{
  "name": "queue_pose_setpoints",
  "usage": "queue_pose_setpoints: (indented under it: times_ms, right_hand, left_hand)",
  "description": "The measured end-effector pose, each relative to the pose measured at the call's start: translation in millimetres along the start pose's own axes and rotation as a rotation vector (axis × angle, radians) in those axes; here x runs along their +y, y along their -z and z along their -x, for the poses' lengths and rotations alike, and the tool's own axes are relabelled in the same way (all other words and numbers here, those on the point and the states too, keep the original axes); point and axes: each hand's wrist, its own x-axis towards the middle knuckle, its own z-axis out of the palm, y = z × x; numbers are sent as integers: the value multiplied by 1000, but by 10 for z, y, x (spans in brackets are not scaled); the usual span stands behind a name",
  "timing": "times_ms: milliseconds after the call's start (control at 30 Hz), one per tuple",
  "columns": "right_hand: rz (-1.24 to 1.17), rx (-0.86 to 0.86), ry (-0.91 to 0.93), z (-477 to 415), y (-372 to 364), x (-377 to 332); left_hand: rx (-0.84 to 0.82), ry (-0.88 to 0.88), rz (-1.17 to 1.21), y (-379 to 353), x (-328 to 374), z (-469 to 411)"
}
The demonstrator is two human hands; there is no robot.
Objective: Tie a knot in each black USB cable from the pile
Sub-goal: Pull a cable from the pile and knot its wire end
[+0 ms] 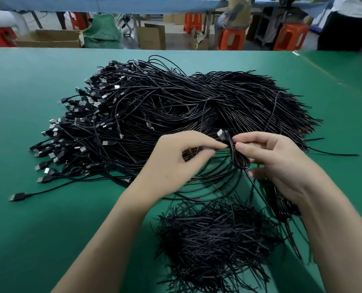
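Black USB cable (240, 159) is looping between both hands: left hand (176, 163) and right hand (275, 163) are pinching it above the green surface (49, 218), beside the pile (176, 106).

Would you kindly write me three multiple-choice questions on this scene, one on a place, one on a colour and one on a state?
1. Where is the heap of short black strands?
A. Nearer the person than the cable pile, between the forearms
B. Beyond the cable pile
C. On a stool

2. What colour is the table?
A. White
B. Green
C. Red

3. How is the cable between the hands?
A. Lying flat, untouched
B. Cut in two
C. Bent into a small loop, pinched by the left hand and right hand

Answers: 1 A, the heap lies at the near edge, below both hands; 2 B, the top shows green all round the pile; 3 C, a loop hangs under the fingertips, with the plug sticking up.
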Motion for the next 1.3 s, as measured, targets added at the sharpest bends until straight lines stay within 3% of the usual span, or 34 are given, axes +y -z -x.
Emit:
queue_pose_setpoints:
  times_ms: [133,233,367,600,733,833,900,1033,1200,1300]
  right_hand:
    - [689,235,88,76,196,131]
    - [1041,391,94,156,274,236]
    - [1215,434,9,236,323,340]
    - [1279,429,-19,252,304,348]
    - [1199,459,186,233,194,315]
    - [913,362,307,179,11,206]
    - [630,217,265,112,-179,118]
    - [130,-33,12,-87,-582,-61]
    - [-4,-139,-162,-230,-708,-265]
    - [0,-109,-105,-207,-671,-270]
  left_hand:
    - [281,336,-291,235,-316,30]
    - [298,610,-556,389,-567,95]
    - [233,765,-653,438,-694,140]
    - [289,684,-622,437,-670,127]
    - [364,605,-396,480,-531,58]
    - [274,537,-275,503,-351,10]
    - [142,499,-176,482,-198,-11]
    - [-193,406,6,365,150,-35]
    - [-569,240,13,226,351,0]
    - [-530,255,42,276,362,-3]
